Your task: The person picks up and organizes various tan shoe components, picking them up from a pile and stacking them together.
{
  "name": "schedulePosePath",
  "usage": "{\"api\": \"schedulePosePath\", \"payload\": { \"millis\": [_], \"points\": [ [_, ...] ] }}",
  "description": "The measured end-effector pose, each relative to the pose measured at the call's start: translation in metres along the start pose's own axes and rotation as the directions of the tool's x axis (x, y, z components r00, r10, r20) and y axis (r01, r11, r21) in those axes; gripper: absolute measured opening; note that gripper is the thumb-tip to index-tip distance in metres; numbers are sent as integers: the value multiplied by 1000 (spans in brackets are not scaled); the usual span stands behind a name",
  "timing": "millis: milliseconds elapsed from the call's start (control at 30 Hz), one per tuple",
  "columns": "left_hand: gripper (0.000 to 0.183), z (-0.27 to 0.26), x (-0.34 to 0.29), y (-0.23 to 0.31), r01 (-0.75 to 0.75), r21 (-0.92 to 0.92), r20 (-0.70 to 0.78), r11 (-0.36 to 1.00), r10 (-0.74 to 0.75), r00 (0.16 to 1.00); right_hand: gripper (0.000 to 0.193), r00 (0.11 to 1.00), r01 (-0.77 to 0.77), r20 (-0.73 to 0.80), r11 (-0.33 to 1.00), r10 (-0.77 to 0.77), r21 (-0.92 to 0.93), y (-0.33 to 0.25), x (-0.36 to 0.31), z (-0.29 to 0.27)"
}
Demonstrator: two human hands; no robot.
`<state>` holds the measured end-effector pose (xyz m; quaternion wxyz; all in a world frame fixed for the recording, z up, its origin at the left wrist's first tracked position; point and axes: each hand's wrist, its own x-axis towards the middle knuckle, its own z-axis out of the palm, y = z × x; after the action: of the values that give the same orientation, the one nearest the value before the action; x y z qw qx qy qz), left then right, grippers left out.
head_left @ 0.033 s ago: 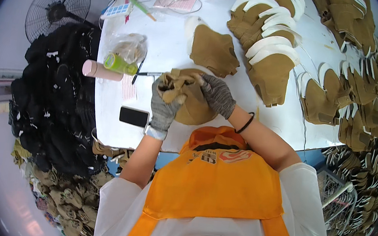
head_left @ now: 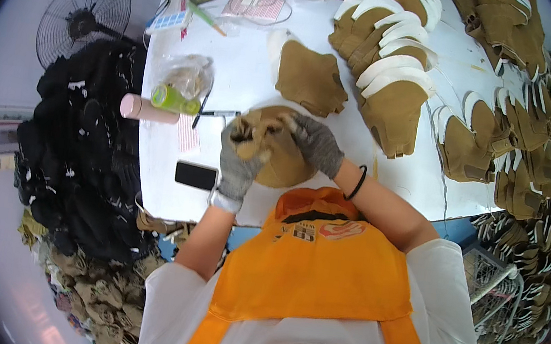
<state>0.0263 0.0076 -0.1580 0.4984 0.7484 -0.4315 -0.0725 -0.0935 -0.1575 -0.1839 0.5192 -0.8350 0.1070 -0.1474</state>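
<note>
My left hand (head_left: 238, 171), in a grey knit glove, is closed round the left side of a folded brown suede-like piece (head_left: 281, 167), which looks like a shoe upper. A gathered opening with a dark inside shows above my left fingers. My right hand (head_left: 317, 144), gloved with bare fingertips, pinches the piece's upper edge. The rounded part of the piece hangs between my hands, over the near side of the white table (head_left: 411, 189). Just beyond lies another brown piece (head_left: 311, 80) with a white crescent edge.
Overlapping brown pieces with white crescents (head_left: 395, 94) lie to the right. Left of my hands are a black phone (head_left: 196, 175), a pen (head_left: 219, 113), a green bottle (head_left: 174, 98) and a pink bottle (head_left: 149, 110). A black pile (head_left: 82, 148) and a fan (head_left: 84, 21) stand beyond the table's left edge.
The gathered part of the brown piece has shifted, and its dark opening faces up more. My right hand has moved slightly towards me.
</note>
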Motion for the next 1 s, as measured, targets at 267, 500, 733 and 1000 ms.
{"api": "schedulePosePath", "payload": {
  "millis": [267,500,733,1000],
  "points": [
    [115,7,-41,-18,204,-151,-13,967,-209,978,43,813,-561,-307,805,494,-193,82,-82,-41],
    [123,19,-26,-34,258,-159,-79,953,-273,959,40,788,-615,-362,662,497,-429,144,-132,-45],
    [126,23,-37,-19,229,-242,-141,943,-268,953,46,877,-399,-404,862,260,-313,102,-78,-23],
    [122,18,-33,-8,131,-381,-131,915,-193,972,56,616,-511,-225,600,755,616,123,49,-23]
  ]
}}
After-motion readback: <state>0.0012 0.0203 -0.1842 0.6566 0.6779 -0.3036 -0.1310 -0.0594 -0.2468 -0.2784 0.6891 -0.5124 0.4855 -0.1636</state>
